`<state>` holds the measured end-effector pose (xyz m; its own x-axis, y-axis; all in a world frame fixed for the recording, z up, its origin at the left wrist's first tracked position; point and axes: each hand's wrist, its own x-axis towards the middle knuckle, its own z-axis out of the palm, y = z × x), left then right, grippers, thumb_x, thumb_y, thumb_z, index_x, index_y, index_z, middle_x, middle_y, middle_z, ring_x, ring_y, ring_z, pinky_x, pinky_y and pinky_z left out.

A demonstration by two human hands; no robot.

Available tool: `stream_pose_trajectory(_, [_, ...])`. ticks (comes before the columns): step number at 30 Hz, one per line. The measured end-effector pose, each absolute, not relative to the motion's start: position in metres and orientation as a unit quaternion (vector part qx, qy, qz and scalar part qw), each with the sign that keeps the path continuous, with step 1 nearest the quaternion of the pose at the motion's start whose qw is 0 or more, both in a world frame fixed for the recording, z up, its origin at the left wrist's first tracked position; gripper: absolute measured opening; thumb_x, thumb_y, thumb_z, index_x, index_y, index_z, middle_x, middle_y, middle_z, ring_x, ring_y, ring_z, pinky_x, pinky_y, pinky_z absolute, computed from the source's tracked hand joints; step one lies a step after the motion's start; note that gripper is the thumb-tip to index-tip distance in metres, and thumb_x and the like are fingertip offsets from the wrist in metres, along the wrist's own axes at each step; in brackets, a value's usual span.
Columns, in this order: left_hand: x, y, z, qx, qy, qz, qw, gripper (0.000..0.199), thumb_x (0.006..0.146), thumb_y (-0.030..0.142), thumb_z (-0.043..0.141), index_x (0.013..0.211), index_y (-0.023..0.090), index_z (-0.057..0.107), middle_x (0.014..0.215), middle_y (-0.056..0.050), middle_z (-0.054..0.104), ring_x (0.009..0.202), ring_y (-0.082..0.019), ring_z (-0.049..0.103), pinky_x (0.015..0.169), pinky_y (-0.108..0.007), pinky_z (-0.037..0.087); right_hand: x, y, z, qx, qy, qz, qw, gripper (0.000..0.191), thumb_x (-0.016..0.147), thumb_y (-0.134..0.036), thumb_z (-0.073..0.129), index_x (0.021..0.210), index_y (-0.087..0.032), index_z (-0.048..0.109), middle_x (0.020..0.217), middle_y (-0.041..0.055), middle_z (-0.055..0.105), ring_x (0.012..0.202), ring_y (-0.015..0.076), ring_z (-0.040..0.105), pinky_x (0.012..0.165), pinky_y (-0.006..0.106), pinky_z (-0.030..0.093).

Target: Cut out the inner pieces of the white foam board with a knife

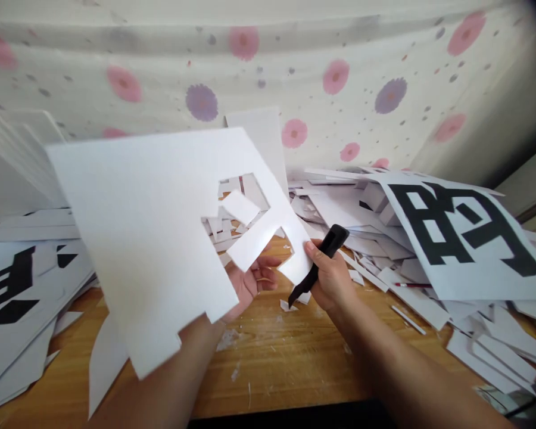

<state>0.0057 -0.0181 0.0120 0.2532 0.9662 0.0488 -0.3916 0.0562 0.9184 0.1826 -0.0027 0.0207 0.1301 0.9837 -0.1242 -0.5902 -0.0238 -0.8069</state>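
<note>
A large white board (147, 232) with shapes cut out of it hangs tilted above the wooden table (268, 369). My right hand (333, 277) pinches its right edge with the thumb and also grips a black cutter (333, 241), whose tip points down to the left. Behind the lower part of the board is my left hand (252, 283), palm up with its fingers apart and slightly curled. The board covers part of that hand and wrist. Small white scraps (288, 305) lie on the table below the hands.
On the right, a sheet with a large black character (469, 232) rests on piled white offcuts (379, 238), near a red pencil (413, 285). More printed sheets (22, 298) lie at the left. A flowered curtain (161, 59) hangs behind the table.
</note>
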Motion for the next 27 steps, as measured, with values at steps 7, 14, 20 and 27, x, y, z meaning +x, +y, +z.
stream_pose_trajectory(7, [0.032, -0.036, 0.006, 0.56, 0.369, 0.52, 0.529, 0.046, 0.077, 0.044, 0.075, 0.113, 0.018, 0.064, 0.109, -0.009, 0.068, 0.103, -0.023, 0.062, 0.091, -0.033, 0.05, 0.163, -0.011, 0.009, -0.344, -0.322, 0.598, 0.648, 0.033, 0.067, -0.041, 0.08, 0.086, -0.019, 0.063, 0.073, -0.0025, 0.064, 0.065, 0.0126, 0.058, 0.064, 0.027, 0.048])
stream_pose_trajectory(14, [0.021, -0.033, 0.011, 0.484, 0.445, 0.558, 0.506, 0.033, 0.085, 0.044, 0.063, 0.095, 0.013, 0.068, 0.088, -0.008, 0.074, 0.073, -0.02, 0.07, 0.071, -0.032, 0.057, 0.197, -0.006, 0.015, -0.393, -0.575, 0.373, 0.612, 0.03, 0.081, -0.048, 0.065, 0.074, -0.019, 0.067, 0.073, 0.002, 0.062, 0.07, 0.0157, 0.057, 0.064, 0.029, 0.047])
stream_pose_trajectory(20, [0.011, -0.029, 0.016, 0.512, 0.49, 0.524, 0.472, 0.032, 0.087, 0.042, 0.056, 0.077, 0.013, 0.066, 0.071, -0.006, 0.071, 0.055, -0.014, 0.063, 0.056, -0.025, 0.052, 0.233, -0.006, 0.04, -0.311, -0.494, 0.354, 0.731, 0.025, 0.084, -0.043, 0.063, 0.077, -0.02, 0.068, 0.08, 0.0044, 0.069, 0.055, 0.0129, 0.057, 0.042, 0.023, 0.042])
stream_pose_trajectory(27, [0.013, -0.029, 0.013, 0.533, 0.535, 0.479, 0.448, 0.043, 0.087, 0.043, 0.053, 0.054, 0.016, 0.059, 0.051, -0.001, 0.059, 0.043, -0.01, 0.05, 0.044, -0.021, 0.038, 0.212, -0.028, 0.039, -0.256, -0.584, 0.36, 0.681, 0.021, 0.078, -0.019, 0.07, 0.097, -0.027, 0.066, 0.101, 0.0053, 0.067, 0.071, 0.0189, 0.07, 0.058, 0.034, 0.061])
